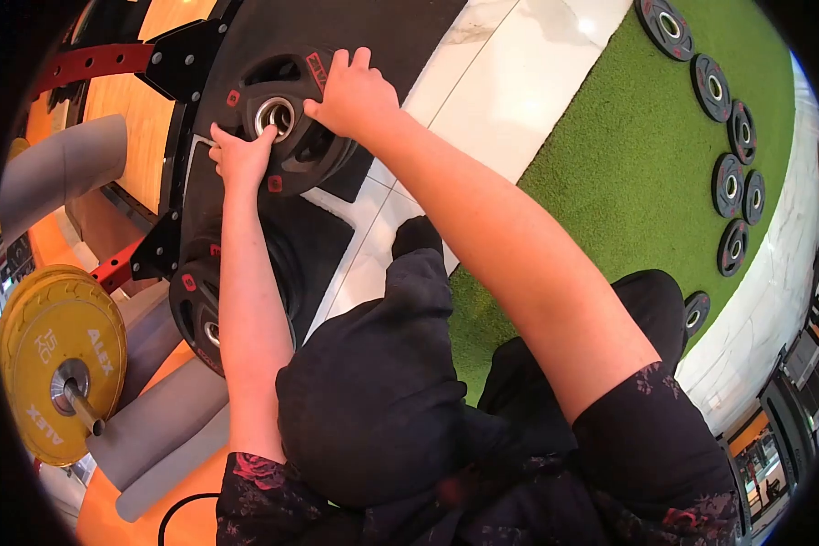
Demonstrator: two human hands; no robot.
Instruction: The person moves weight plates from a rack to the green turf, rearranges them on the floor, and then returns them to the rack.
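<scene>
As left fingers [219, 136] and right fingers [361, 60] clasp it, the black plate [288, 157] lies between them.

Left hand [244, 162] and right hand [355, 96] gripped opposite sides of black weight plate [293, 173] with silver center ring [275, 119], on dark mat [323, 238]. More black plates [200, 305] sat near left forearm. Yellow plates [59, 364] marked ALEX hung on bar end [82, 407]. Smaller black plates [712, 87] lay scattered along green turf [601, 182], beyond white tile strip [482, 100].
</scene>
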